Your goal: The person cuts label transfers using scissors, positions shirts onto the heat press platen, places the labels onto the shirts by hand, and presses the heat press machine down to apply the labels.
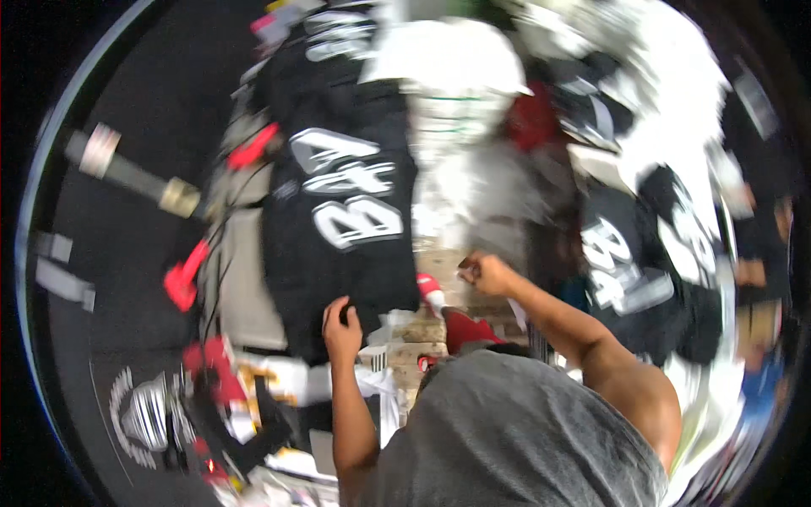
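Both hands work: left hand (pixel 341 325) fingers pinch the black jersey (pixel 342 203), lengthwise away; right hand (pixel 483 272) fisted.

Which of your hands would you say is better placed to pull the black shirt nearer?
Probably the left. The left hand already grips the lower edge of the black shirt, while the right hand is closed in a fist off to the side, apart from it.

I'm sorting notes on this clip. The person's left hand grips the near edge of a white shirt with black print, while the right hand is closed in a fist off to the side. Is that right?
Not quite: the colours are swapped. In the head view the left hand grips the near edge of a black shirt with white print. The right hand is indeed closed in a fist off to the side.
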Motion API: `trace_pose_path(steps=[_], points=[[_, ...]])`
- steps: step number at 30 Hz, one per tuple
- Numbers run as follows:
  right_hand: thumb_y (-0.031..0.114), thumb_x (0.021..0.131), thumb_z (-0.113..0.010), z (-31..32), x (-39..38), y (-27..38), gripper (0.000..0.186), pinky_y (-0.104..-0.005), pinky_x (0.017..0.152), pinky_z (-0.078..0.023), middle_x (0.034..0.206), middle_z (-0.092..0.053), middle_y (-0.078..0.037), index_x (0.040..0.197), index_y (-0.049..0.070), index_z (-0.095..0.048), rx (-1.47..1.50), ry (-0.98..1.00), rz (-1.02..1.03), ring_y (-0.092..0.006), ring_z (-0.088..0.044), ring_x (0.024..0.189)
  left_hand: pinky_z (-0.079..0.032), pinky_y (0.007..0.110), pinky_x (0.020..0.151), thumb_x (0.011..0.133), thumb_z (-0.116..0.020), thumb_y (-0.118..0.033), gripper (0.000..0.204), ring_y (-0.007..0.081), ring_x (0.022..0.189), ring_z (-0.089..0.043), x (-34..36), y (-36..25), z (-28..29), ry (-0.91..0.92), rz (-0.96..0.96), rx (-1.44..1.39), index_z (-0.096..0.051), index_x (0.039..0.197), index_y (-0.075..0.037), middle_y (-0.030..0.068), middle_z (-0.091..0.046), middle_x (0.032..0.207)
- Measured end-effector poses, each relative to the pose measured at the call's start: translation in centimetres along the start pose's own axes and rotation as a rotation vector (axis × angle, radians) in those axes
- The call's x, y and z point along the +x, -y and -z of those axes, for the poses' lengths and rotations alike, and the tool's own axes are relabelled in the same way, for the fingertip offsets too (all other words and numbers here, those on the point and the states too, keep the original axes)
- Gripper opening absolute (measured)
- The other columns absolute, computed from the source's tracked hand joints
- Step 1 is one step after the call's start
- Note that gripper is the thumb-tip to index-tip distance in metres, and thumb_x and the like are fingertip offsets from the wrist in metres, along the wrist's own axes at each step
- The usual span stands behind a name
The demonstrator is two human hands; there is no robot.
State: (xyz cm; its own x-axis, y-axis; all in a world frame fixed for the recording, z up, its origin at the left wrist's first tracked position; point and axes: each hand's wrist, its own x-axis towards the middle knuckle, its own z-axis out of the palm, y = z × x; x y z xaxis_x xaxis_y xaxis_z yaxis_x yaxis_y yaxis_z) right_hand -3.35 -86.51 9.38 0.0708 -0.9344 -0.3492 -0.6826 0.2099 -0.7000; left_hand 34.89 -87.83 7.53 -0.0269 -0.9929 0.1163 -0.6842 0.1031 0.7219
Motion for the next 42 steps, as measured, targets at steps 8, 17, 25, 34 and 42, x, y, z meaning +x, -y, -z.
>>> trace_pose_path(steps=[8, 17, 25, 34, 42], points=[[0.009, 0.086, -0.050, 3.8, -19.1, -16.2, 0.025, -0.0427, 0.077, -0.055, 0.090, -0.071, -0.021, 0.101, 0.003, -0.068, 0.090, -0.613, -0.322, -0.0361, -0.070, 0.087, -0.056, 0.032, 0.074, 0.095, -0.064, -0.015, 0.022, 0.0203, 0.088, -0.070, -4.3, -3.5, -3.1, 0.346, 0.107, -0.221, -0.068, 0.111, 0.000, 0.0163, -0.071, 0.097], [0.018, 0.083, -0.067, 23.4, -27.1, -30.3, 0.023, -0.0494, 0.086, -0.052, 0.103, -0.065, -0.024, 0.095, -0.001, -0.067, -0.469, -1.099, -0.679, -0.0432, -0.061, 0.099, -0.054, 0.032, 0.074, 0.091, -0.063, -0.009, 0.020, 0.0166, 0.078, -0.067, -8.0, -1.6, -11.3, 0.694, 0.065, -0.061, -0.068, 0.108, -0.001, 0.0108, -0.071, 0.091], [0.027, 0.081, -0.073, 30.1, -26.4, -37.8, 0.039, -0.0529, 0.086, -0.051, 0.106, -0.067, -0.020, 0.109, 0.002, -0.062, -0.660, -0.889, -1.116, -0.0404, -0.064, 0.103, -0.054, 0.033, 0.074, 0.090, -0.066, -0.014, 0.024, 0.0190, 0.078, -0.068, -5.3, -0.8, -14.5, 0.908, 0.156, 0.048, -0.069, 0.110, 0.000, 0.0124, -0.072, 0.091], [0.014, 0.078, -0.061, 29.7, -26.4, -32.8, 0.030, -0.0549, 0.082, -0.052, 0.102, -0.069, -0.021, 0.106, 0.006, -0.062, -0.486, -0.914, -1.015, -0.0416, -0.067, 0.098, -0.055, 0.036, 0.079, 0.090, -0.068, -0.016, 0.025, 0.0236, 0.086, -0.069, -2.0, -10.5, -16.3, 0.841, 0.145, 0.149, -0.069, 0.110, 0.000, 0.0141, -0.072, 0.093], [0.015, 0.083, -0.068, 9.2, -22.1, -5.5, 0.020, -0.0421, 0.071, -0.048, 0.078, -0.063, -0.014, 0.092, 0.003, -0.056, 0.324, 0.016, 0.187, -0.0285, -0.063, 0.075, -0.052, 0.038, 0.088, 0.085, -0.070, -0.008, 0.031, 0.0319, 0.098, -0.067, -5.0, -32.1, -14.2, 0.731, -0.773, -0.234, -0.066, 0.114, -0.001, 0.0165, -0.068, 0.108]])
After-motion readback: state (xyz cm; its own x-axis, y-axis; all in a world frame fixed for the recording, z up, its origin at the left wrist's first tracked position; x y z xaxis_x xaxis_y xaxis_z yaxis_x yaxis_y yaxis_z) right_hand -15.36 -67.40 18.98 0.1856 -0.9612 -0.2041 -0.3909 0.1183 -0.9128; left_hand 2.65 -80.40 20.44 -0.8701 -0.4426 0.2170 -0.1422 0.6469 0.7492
